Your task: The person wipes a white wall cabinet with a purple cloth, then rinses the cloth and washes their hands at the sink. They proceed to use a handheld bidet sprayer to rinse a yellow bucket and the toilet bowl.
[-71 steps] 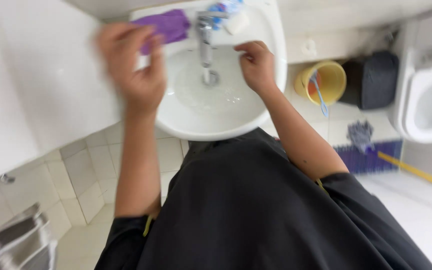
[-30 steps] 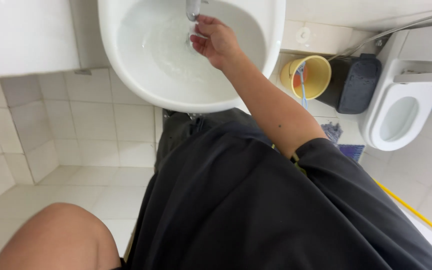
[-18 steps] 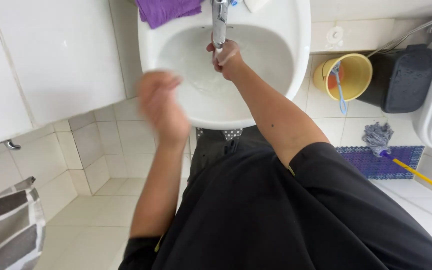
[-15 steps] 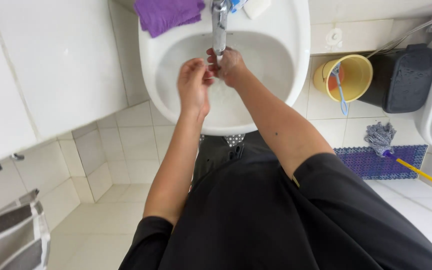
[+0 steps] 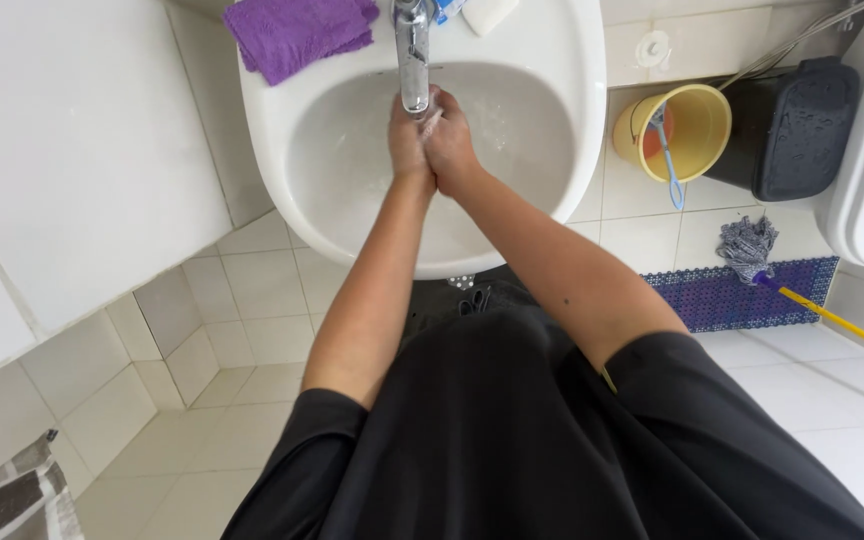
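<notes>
left hand (image 5: 408, 140) has joined right hand (image 5: 449, 140), fingers curled together (holding nothing) under tap (image 5: 412, 50).

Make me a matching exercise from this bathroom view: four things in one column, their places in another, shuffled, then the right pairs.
Things:
1. purple cloth
2. yellow bucket
3. mop
4. both hands

Places:
A. on the floor right of the sink
B. on the sink's back rim, left of the tap
C. head resting on the blue mat
D. pressed together under the tap

Pairs: 1-B, 2-A, 3-C, 4-D
</notes>
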